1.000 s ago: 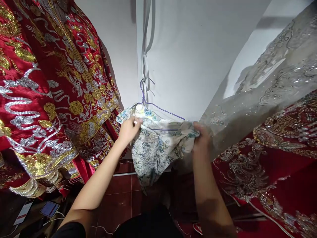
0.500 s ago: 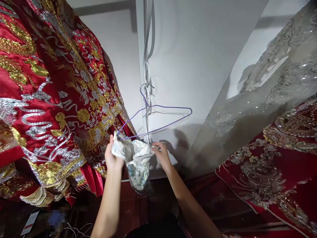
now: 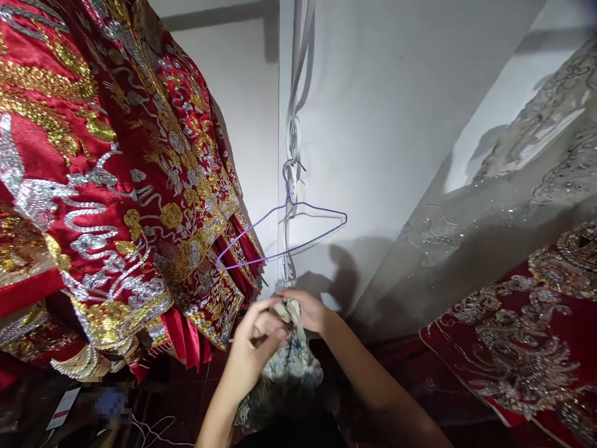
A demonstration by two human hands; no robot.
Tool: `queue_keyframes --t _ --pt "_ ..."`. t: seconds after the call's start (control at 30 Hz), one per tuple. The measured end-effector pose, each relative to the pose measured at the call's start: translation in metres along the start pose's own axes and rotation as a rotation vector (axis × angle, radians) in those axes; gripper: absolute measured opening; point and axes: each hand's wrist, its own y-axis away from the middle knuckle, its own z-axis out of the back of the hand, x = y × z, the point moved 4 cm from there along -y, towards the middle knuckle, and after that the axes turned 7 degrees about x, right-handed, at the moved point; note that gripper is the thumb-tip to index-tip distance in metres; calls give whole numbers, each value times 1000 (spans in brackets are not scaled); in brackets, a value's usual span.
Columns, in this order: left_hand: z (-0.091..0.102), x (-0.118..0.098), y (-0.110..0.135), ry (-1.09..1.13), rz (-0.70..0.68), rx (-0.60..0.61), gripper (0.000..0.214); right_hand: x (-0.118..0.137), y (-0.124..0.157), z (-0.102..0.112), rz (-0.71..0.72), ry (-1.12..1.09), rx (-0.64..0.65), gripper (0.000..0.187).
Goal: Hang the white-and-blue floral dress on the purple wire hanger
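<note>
A pale garment with a blue-green floral print (image 3: 293, 361) hangs bunched below my two hands, low in the middle of the view. My right hand (image 3: 308, 309) is closed on its top edge from the right. On the left side, my left hand (image 3: 261, 330) has its fingers and thumb curled in against the same gathered top. Part of the cloth is hidden behind my hands and in shadow. Just above, a bare purple wire hanger (image 3: 282, 254) hangs by its hook from a white ring chain (image 3: 293, 140), apart from both hands.
Red robes with gold and silver embroidery (image 3: 177, 186) hang close on the left. At right are a sheer sequined garment (image 3: 433, 230) and a red beaded one (image 3: 522, 348). A white wall (image 3: 364, 124) stands behind the hanger. A phone (image 3: 64, 404) and white cable (image 3: 152, 429) lie lower left.
The floral garment has come off the hanger's left end and moved down, nearer my body. My hands have drawn together at its top. The hanger now hangs bare.
</note>
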Motion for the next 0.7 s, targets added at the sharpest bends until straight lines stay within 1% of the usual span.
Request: queue_keyframes --t 0.03,0.07,0.1,0.13,0.2,0.23,0.27,0.3,0.33,0.37,0.43,0.47,0.5,0.53,0.57,0.6,0.67,0.7 --pt "11 -2 -2 -7 -43 -124 49 10 5 -2 -44 7 31 33" --pt "19 -4 -6 -28 -79 -209 51 21 10 -6 -96 64 89 31" --pt "22 -3 -10 -54 -100 -218 54 32 16 -11 -155 168 173 30" --pt "20 -1 -16 -69 -98 -151 56 43 23 -17 -211 315 271 29" --pt "7 7 -23 -73 -49 114 55 66 40 -27 -298 655 491 27" --pt "-1 12 -24 -86 -16 248 53 79 49 -30 -302 790 586 26" --pt "-7 17 -23 -116 14 356 50 92 57 -31 -269 894 639 23" --pt "-12 23 -21 -161 40 430 48 107 63 -29 -195 969 625 19" --pt "-14 28 -19 -218 58 467 44 122 66 -25 -93 1026 549 15" --pt "-13 33 -17 -281 71 473 40 136 67 -18 26 1072 414 15" --pt "-1 41 -15 -403 93 413 35 159 64 2 274 1117 50 27" --pt "9 44 -14 -460 106 361 35 165 60 12 375 1115 -117 35" --pt "20 46 -14 -518 124 309 37 165 55 23 440 1098 -252 43" --pt "33 48 -13 -576 147 265 40 160 47 33 461 1073 -351 50" --pt "45 50 -12 -628 175 233 44 152 39 42 437 1046 -426 53" --pt "57 51 -11 -665 198 217 46 141 31 51 383 1026 -476 52" --pt "77 54 -10 -686 226 222 43 121 19 65 283 1020 -512 42" --pt "87 54 -11 -674 233 230 39 114 17 70 272 1037 -515 35"
